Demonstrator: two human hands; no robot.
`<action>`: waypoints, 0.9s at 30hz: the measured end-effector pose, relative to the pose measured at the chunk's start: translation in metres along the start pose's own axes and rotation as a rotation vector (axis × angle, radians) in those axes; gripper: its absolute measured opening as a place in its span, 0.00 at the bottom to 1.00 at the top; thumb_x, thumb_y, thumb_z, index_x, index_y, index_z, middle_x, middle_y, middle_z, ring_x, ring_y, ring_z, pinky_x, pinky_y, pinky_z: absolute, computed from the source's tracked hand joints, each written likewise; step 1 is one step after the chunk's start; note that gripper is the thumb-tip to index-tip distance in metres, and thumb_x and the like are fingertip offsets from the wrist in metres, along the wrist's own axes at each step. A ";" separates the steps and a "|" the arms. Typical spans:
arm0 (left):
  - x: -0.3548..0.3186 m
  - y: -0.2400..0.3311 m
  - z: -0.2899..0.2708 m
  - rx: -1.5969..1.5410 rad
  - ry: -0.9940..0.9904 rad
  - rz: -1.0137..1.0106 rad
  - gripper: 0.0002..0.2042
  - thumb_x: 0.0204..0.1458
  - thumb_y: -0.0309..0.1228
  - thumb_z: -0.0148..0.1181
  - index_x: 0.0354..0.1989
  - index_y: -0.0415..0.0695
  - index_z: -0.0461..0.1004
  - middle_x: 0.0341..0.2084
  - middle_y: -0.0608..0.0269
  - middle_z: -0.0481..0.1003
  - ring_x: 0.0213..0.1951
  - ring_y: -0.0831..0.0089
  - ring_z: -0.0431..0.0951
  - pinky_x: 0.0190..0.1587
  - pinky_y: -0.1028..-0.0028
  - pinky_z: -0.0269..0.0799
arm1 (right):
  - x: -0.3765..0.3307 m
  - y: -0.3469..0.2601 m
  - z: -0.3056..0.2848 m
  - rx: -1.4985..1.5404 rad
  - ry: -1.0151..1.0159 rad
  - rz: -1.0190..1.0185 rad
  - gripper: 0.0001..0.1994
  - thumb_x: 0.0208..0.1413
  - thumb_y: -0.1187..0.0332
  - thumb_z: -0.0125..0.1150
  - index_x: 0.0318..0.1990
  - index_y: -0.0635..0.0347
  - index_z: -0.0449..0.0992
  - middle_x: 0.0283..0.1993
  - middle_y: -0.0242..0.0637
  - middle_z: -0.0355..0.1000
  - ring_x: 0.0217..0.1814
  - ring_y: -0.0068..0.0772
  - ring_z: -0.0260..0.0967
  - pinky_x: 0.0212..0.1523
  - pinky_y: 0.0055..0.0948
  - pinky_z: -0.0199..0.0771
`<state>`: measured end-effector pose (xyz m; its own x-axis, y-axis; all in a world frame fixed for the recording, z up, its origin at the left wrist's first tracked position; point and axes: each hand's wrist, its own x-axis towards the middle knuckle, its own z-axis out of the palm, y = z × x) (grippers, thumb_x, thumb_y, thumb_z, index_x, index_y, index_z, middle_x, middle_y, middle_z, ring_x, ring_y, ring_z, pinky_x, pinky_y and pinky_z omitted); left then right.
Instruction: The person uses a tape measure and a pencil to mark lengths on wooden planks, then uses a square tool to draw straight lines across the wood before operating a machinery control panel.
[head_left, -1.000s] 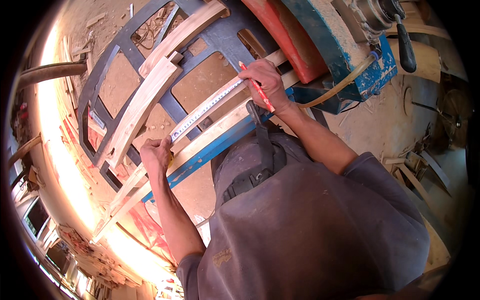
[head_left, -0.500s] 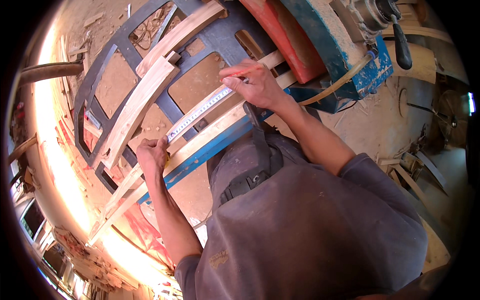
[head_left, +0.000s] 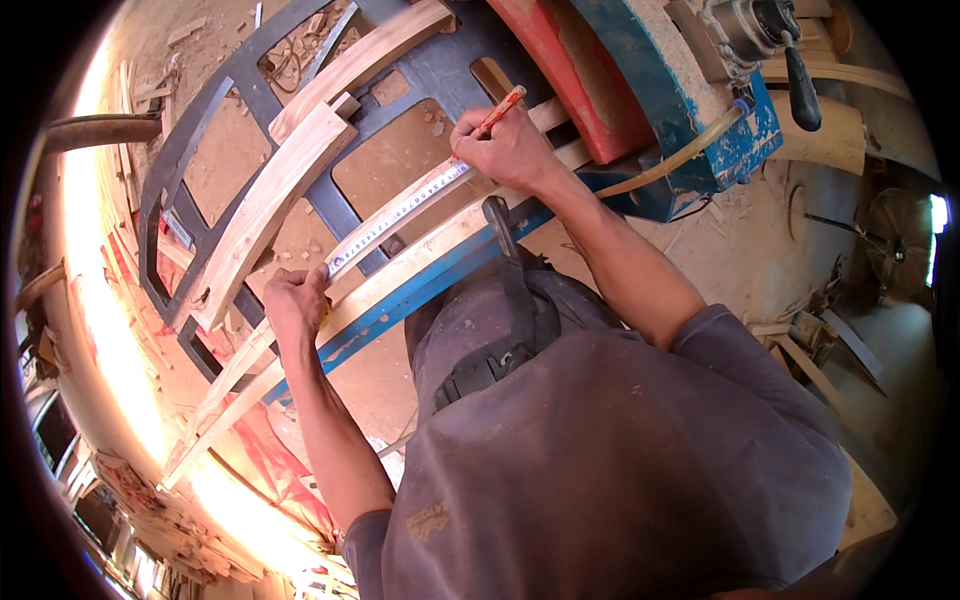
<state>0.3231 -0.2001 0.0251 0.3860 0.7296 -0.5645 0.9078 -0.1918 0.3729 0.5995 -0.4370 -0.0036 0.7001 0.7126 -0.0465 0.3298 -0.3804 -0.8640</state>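
Note:
A white tape measure is stretched along a long pale wooden strip. My left hand is closed on the tape at its lower left; a bit of yellow, perhaps the case, shows under the fingers. Closed around a red pencil, my right hand rests at the tape's other end, with the pencil's upper end sticking out above the fist. Its lower tip is hidden by the fingers. A second pale wooden strip runs beside the first, nearer my body, along a blue metal edge.
Curved wooden pieces lie on a dark slotted metal frame beyond the strips. A red and blue machine with a black-handled crank stands at the upper right. Wood scraps are piled at the lower left.
The pencil in my right hand has swung from lying across the fingers to pointing up and away. The tape stays stretched, with my left hand still at its lower end.

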 end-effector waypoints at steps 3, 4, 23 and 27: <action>-0.005 0.005 -0.002 -0.001 0.014 0.022 0.17 0.56 0.39 0.73 0.35 0.31 0.87 0.33 0.50 0.81 0.32 0.59 0.83 0.43 0.61 0.76 | 0.000 0.002 0.000 -0.032 -0.018 -0.023 0.09 0.54 0.67 0.64 0.30 0.65 0.82 0.27 0.36 0.78 0.29 0.27 0.74 0.33 0.30 0.72; -0.006 0.007 -0.002 0.000 0.022 0.030 0.18 0.56 0.39 0.73 0.35 0.31 0.87 0.33 0.51 0.81 0.32 0.59 0.83 0.43 0.61 0.76 | 0.000 0.001 0.001 -0.031 -0.012 -0.034 0.08 0.54 0.67 0.63 0.30 0.64 0.81 0.27 0.42 0.78 0.31 0.36 0.76 0.34 0.35 0.75; -0.003 0.001 0.000 -0.019 0.016 0.036 0.17 0.56 0.39 0.72 0.35 0.32 0.88 0.32 0.51 0.80 0.33 0.58 0.82 0.43 0.61 0.75 | 0.000 0.004 0.003 -0.074 -0.049 -0.033 0.09 0.55 0.67 0.64 0.31 0.64 0.83 0.28 0.38 0.80 0.30 0.29 0.77 0.34 0.32 0.75; -0.002 0.000 0.000 -0.011 0.012 0.030 0.17 0.56 0.39 0.72 0.36 0.33 0.88 0.33 0.50 0.81 0.33 0.58 0.82 0.43 0.61 0.75 | 0.002 0.009 0.003 -0.129 -0.069 -0.051 0.10 0.56 0.66 0.64 0.32 0.64 0.84 0.28 0.38 0.80 0.30 0.30 0.77 0.34 0.32 0.75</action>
<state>0.3224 -0.2016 0.0266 0.4110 0.7313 -0.5442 0.8940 -0.2066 0.3976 0.6025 -0.4376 -0.0131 0.6364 0.7702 -0.0424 0.4458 -0.4121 -0.7946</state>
